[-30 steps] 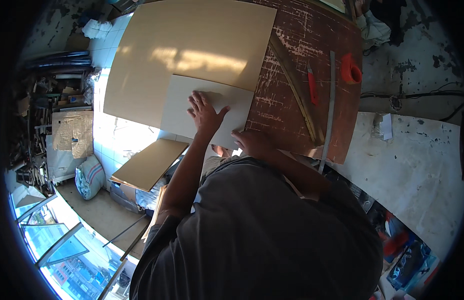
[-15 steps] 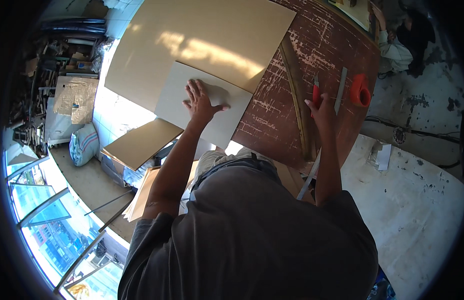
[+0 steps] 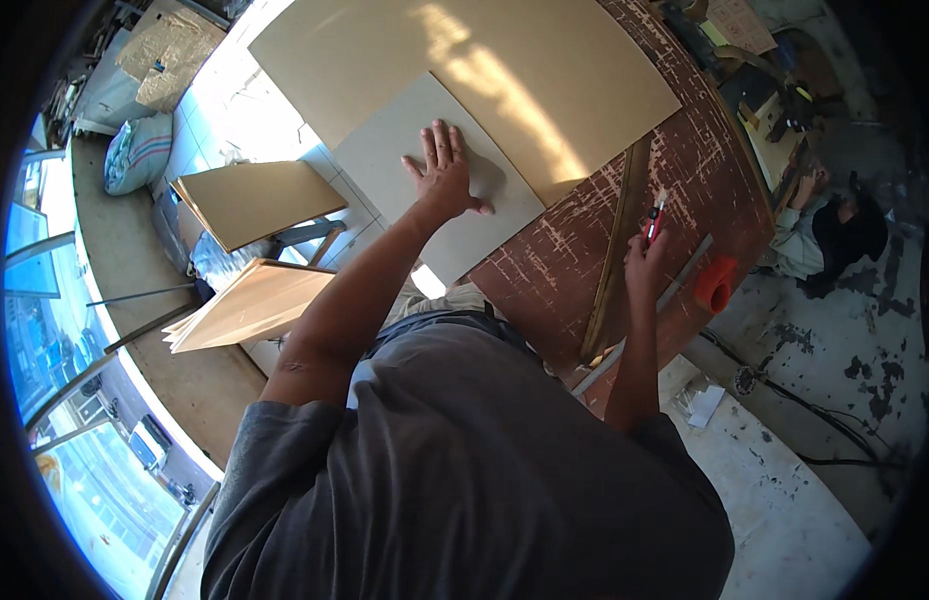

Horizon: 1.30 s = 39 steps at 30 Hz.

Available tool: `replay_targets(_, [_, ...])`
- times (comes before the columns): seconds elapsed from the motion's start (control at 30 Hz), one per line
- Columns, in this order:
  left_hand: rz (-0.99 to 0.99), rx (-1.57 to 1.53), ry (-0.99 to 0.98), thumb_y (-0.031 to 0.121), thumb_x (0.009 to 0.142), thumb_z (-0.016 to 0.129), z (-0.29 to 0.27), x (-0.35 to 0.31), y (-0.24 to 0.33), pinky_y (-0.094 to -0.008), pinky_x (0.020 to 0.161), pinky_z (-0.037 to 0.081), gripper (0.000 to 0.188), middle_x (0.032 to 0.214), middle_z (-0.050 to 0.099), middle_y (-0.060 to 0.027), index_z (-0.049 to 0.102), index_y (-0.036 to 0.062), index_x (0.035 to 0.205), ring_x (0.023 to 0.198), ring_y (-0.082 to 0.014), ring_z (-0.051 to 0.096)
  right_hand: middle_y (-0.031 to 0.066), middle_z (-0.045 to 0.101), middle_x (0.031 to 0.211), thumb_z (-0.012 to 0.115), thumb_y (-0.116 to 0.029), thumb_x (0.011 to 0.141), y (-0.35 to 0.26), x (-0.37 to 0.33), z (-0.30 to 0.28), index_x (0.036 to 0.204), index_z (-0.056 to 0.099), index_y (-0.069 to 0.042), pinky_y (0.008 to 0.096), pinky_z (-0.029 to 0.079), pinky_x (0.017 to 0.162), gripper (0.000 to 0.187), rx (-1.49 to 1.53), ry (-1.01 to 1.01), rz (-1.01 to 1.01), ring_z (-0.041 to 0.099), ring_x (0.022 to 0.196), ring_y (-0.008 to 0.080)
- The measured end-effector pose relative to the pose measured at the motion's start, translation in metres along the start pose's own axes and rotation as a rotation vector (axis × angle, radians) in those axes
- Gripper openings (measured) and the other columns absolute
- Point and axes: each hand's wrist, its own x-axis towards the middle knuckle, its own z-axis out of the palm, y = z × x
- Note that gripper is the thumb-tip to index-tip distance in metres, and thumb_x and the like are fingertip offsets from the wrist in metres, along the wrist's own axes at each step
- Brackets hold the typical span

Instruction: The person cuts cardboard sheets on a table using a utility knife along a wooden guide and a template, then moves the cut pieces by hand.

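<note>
My left hand [image 3: 445,182] lies flat with fingers spread on a grey board [image 3: 385,140]. That board rests over the near edge of a larger tan board [image 3: 575,90] on the worn brown table [image 3: 535,255]. On the right, my right hand [image 3: 645,262] grips a red utility knife [image 3: 656,222], its blade end pointing away from me. Just left of this hand lies a long wooden strip [image 3: 607,280]. A metal ruler [image 3: 686,272] runs partly beneath my right forearm.
A red roll-shaped object [image 3: 718,283] sits near the table's right edge. Tan boards [image 3: 265,200] and a stack of thin sheets [image 3: 255,305] stand at the left. Beyond the table at the right, another person [image 3: 807,238] is low down. A cable [image 3: 795,405] crosses the floor.
The view has turned, so the whole scene looks rotated. My right hand has lifted the knife slightly and turned it; my left hand stays flat on the grey board.
</note>
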Motion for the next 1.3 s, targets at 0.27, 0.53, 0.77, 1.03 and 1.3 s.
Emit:
replay_targets(0.27, [-0.054,-0.019,-0.040,0.051,0.050,0.093,-0.008,-0.004,0.003,-0.0796,0.107,0.010,0.152,0.163,-0.013,-0.0247,-0.002,-0.0037,0.155,0.150,-0.0438,-0.010,0.0184,0.065,0.084,0.050,-0.022,0.101,-0.161,0.020,0.114,0.119,0.053,-0.005,0.0469,0.050,0.070,0.025,-0.222,-0.504,-0.455,0.067,0.079,0.0376])
replay_targets(0.53, [-0.053,-0.034,-0.024,0.048,0.049,0.094,-0.004,0.000,0.002,-0.0801,0.107,0.012,0.151,0.163,-0.009,-0.0246,0.000,-0.0029,0.155,0.151,-0.0441,-0.007,0.0228,0.068,0.092,0.047,-0.023,0.102,-0.240,0.052,0.219,0.105,0.051,-0.002,0.0524,0.052,0.075,0.022,-0.609,-0.451,-0.774,0.067,0.086,0.0418])
replay_targets(0.77, [-0.066,-0.038,-0.048,0.050,0.050,0.092,-0.006,0.000,0.002,-0.0782,0.109,0.009,0.150,0.164,-0.010,-0.0218,-0.001,-0.0023,0.156,0.151,-0.0421,-0.009,0.0259,0.068,0.094,0.047,-0.027,0.102,-0.262,0.067,0.247,0.107,0.056,0.001,0.0524,0.051,0.079,0.029,-0.691,-0.487,-0.693,0.066,0.093,0.0437])
replay_targets(1.03, [-0.097,-0.001,-0.056,0.048,0.049,0.093,-0.006,0.002,0.004,-0.0802,0.107,0.013,0.150,0.163,-0.010,-0.0236,0.000,-0.0034,0.155,0.151,-0.0441,-0.008,0.0276,0.067,0.103,0.043,-0.024,0.103,-0.279,0.057,0.245,0.109,0.057,0.001,0.0497,0.052,0.084,0.029,-0.716,-0.588,-0.523,0.066,0.099,0.0424])
replay_targets(1.3, [-0.100,0.041,-0.098,0.051,0.051,0.091,-0.012,0.005,0.010,-0.0804,0.106,0.016,0.149,0.163,-0.010,-0.0248,0.000,-0.0051,0.155,0.150,-0.0460,-0.008,0.0284,0.068,0.105,0.045,-0.007,0.095,-0.272,0.069,0.250,0.114,0.054,0.004,0.0492,0.055,0.088,0.023,-0.808,-0.636,-0.641,0.067,0.102,0.0426])
